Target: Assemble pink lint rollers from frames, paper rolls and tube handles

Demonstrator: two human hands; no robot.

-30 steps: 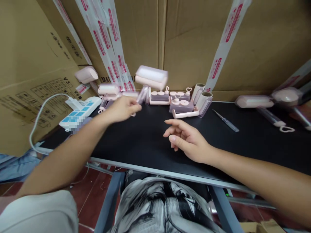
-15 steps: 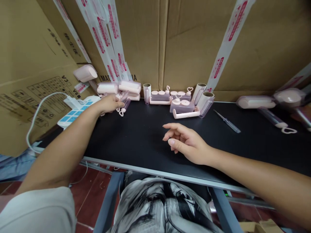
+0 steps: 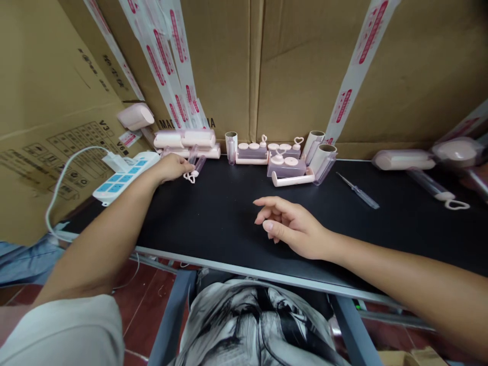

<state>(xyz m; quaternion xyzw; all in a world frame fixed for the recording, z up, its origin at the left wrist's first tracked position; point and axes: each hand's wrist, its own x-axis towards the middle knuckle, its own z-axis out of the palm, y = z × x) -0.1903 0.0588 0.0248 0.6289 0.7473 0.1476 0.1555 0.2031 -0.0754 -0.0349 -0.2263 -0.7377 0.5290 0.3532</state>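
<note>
At the table's left rear, my left hand (image 3: 173,168) is curled among the handles of stacked pink lint rollers (image 3: 198,138). It looks closed on a lint roller's handle, though the palm side is hidden. Clear handles with heart-shaped loops (image 3: 191,177) stick out beside its fingertips. My right hand (image 3: 292,226) hovers over the black tabletop (image 3: 221,218), fingers loosely bent and apart, holding nothing. Beyond it are pink roller parts: a clear-cased piece with round caps (image 3: 287,168), a pink frame (image 3: 293,179), and paper-cored rolls (image 3: 324,160).
A screwdriver (image 3: 358,190) lies right of the rolls. More lint rollers (image 3: 404,160) sit at the far right, near a blurred hand. A white power strip (image 3: 125,178) with its cable is by my left forearm. Tall cardboard boxes (image 3: 297,66) wall off the back.
The top lint rollers in the left stack have shifted and now lie closer together. My left hand has moved slightly down beside them; my right hand has hardly moved.
</note>
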